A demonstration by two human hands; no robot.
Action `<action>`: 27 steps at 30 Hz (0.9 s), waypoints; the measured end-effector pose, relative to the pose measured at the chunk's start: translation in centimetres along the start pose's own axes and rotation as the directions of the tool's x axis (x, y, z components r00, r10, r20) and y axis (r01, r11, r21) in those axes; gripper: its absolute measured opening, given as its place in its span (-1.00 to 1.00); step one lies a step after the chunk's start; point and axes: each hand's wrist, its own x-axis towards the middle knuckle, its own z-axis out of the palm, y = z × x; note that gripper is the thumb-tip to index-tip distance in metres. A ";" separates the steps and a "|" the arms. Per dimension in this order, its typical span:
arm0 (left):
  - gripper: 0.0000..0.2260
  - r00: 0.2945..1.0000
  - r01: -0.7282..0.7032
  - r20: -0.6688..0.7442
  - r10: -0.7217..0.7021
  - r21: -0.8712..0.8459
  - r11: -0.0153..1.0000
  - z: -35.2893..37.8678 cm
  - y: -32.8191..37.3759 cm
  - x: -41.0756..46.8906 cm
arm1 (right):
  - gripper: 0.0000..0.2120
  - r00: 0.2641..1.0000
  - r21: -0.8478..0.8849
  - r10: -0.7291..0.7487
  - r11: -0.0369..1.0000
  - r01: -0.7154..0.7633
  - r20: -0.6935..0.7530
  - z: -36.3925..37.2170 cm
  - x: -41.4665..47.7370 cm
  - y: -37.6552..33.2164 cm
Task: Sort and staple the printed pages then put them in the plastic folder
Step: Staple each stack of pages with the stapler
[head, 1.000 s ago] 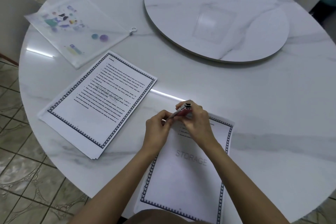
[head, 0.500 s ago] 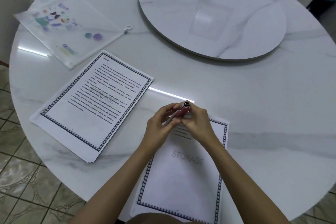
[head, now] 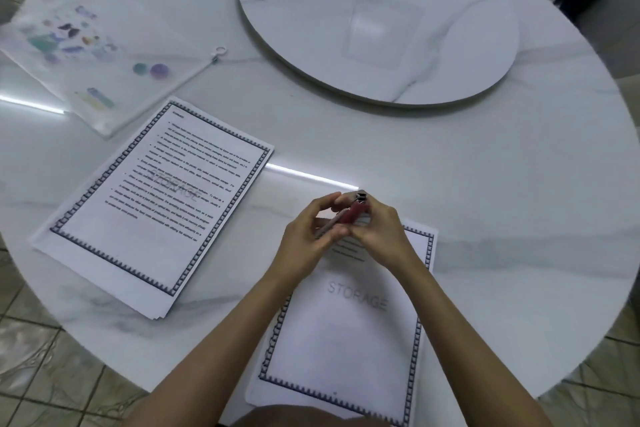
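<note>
A small red stapler (head: 351, 213) is held over the top edge of the near printed pages (head: 346, 340), a bordered stack marked STORAGE. My right hand (head: 379, 236) grips the stapler's front part. My left hand (head: 308, 236) pinches its rear end with thumb and fingers. A second bordered stack of pages (head: 156, 204) lies to the left, turned at an angle. The clear plastic folder (head: 100, 55), printed with small coloured shapes and fitted with a ring zip pull, lies at the far left of the table.
The round white marble table (head: 502, 218) carries a raised marble turntable (head: 377, 21) at the back. The near pages overhang the table's front edge. Tiled floor shows at left and lower right. A dark object stands beyond the table at upper right.
Both hands stay on the stapler at the top of the near pages. My left fingers have spread a little along its rear. The camera has shifted slightly.
</note>
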 end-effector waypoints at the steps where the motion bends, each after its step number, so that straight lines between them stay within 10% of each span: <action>1: -0.55 1.000 0.020 0.007 -0.020 0.013 1.000 -0.1 -0.1 -0.1 | -0.62 1.000 0.007 -0.004 1.000 0.004 0.004 -0.1 0.0 0.0; 11: -0.82 0.984 0.178 -0.015 -0.177 0.145 0.973 -0.8 -2.0 -3.0 | -0.74 0.933 0.201 -0.009 0.976 0.087 -0.360 -2.4 -1.0 0.6; 27: -0.86 0.984 0.179 -0.071 -0.165 0.324 0.929 -0.3 -3.2 -8.3 | -0.71 0.776 0.031 0.286 0.945 -0.326 -0.561 -3.7 -12.2 8.4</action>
